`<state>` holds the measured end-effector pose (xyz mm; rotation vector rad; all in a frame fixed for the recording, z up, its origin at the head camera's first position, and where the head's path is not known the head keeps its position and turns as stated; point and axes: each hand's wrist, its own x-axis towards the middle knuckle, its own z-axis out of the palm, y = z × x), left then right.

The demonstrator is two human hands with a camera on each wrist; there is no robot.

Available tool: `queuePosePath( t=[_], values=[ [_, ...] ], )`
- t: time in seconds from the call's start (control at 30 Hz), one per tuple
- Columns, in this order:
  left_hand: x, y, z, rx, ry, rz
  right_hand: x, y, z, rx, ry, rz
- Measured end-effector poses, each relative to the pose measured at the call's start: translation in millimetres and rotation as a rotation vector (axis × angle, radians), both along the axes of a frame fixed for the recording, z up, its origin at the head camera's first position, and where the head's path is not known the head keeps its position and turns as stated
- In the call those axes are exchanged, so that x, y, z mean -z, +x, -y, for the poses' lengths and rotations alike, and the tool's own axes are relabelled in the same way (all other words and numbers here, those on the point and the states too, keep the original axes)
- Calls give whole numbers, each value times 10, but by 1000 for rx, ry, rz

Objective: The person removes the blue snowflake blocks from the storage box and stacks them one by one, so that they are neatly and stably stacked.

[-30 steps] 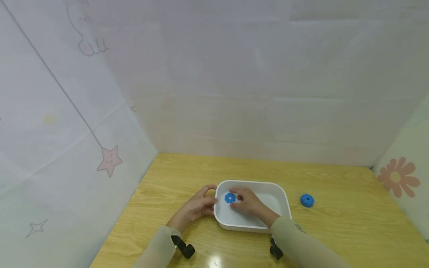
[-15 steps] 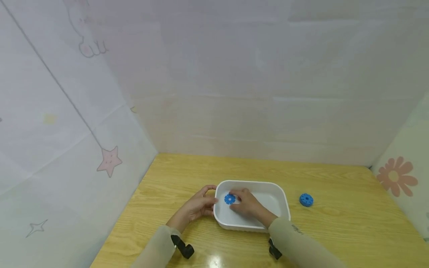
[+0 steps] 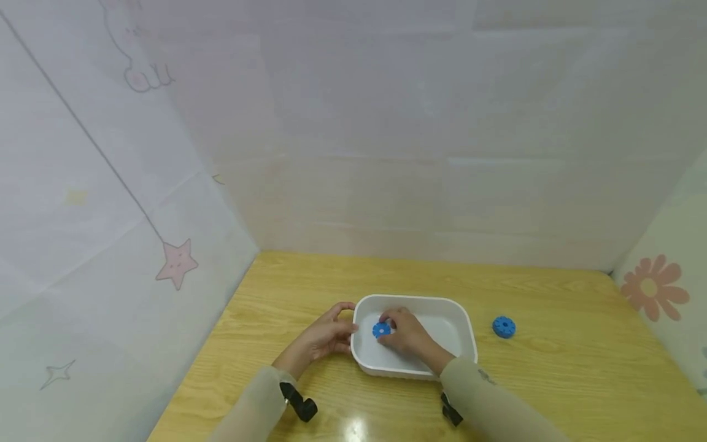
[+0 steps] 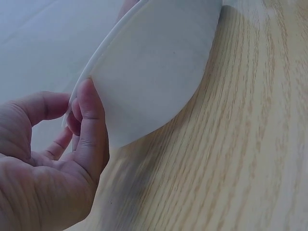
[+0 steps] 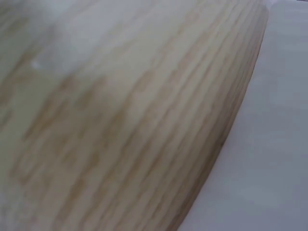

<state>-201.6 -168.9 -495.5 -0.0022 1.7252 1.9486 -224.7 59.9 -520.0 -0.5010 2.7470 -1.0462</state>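
A white plastic tray (image 3: 364,369) stands on the wooden table. My left hand (image 3: 326,336) grips its left end, thumb and fingers at the rim; the left wrist view shows the hand (image 4: 62,144) there against the pale tray wall (image 4: 154,72). Inside the tray, my right hand (image 3: 410,334) pinches a blue notched disc (image 3: 380,331) with a hole in its middle, thumb on the near edge and a finger on the far edge. The right wrist view does not show that hand, only the tray's outer wall (image 5: 260,159) and wood.
Right of the tray, a short stack of blue notched discs (image 3: 504,327) sits on the wooden table (image 3: 563,368). Pale printed cloth (image 3: 353,153) hangs behind and at both sides of the table. Black straps with a small mount (image 3: 304,408) circle the wrists.
The blue disc has shifted slightly right within the tray and looks more tilted, with my right fingertips closer round it. My left hand stays at the tray's left end.
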Motion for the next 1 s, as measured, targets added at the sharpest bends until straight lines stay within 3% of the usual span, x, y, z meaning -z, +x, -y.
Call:
queuePosePath(
  t=[0.27,0.7,1.0],
  values=[
    [-24,-21,5,-16,-27,2,-42,6,-29,-20,5,-51],
    [-76,-36,51,24,-76,-13,-19,-5,-27,-35,61,-30],
    [-74,-95,73,81,-67,9,-132,10,-125,-16,-36,-41]
  ],
)
